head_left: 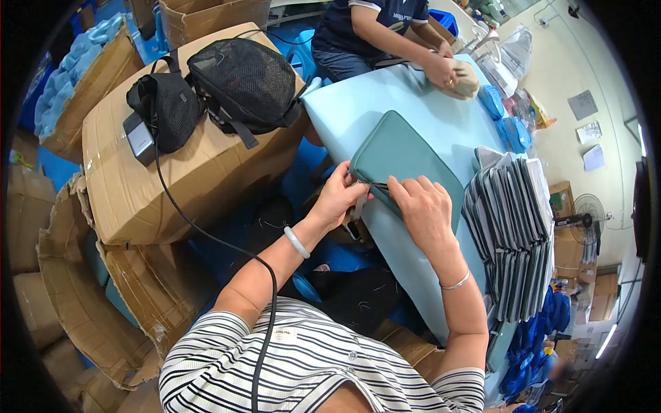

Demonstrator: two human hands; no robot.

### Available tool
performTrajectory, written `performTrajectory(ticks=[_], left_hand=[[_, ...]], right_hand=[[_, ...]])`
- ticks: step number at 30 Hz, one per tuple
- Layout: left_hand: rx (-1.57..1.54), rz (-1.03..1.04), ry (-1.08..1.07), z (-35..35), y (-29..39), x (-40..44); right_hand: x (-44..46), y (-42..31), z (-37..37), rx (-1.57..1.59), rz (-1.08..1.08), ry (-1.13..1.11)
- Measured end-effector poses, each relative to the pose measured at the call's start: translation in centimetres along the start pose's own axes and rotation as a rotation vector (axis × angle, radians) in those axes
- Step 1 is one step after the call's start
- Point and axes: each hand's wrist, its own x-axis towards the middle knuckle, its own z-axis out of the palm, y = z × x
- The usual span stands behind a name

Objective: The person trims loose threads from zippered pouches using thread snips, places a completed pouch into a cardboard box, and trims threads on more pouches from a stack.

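A teal zippered case (406,155) lies flat on the light blue table (337,103), its near corner at the table's edge. My left hand (337,197) pinches the case's edge at that corner, with a short strap hanging by the fingers. Close to its right, my right hand (423,210) has its fingers curled over the near edge, around a small dark thing at the zipper that is too small to name. The case looks closed along the part that shows.
A tall stack of grey cases (509,234) stands at the right. Across the table, a co-worker (385,34) handles a beige item (463,79). At the left, a cardboard box (200,165) bears a black mesh bag (241,82); a black cable crosses my left arm.
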Motion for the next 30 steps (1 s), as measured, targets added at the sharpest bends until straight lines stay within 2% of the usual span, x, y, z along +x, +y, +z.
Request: performTrajectory(ticks=[15,18,30], left_hand=[[-0.016,0.026,-0.036,-0.35,-0.31,0.02],[-0.004,0.028,-0.037,-0.32,-0.22,-0.03],[-0.005,0.016,-0.027,-0.24,-0.23,-0.14]], right_hand=[[0.73,0.32,-0.22,-0.005,-0.106,0.053],[0.53,0.63,0.11,0.076,-0.075,0.053],[0.37,0.16,-0.27,0.017,-0.052,0.03]])
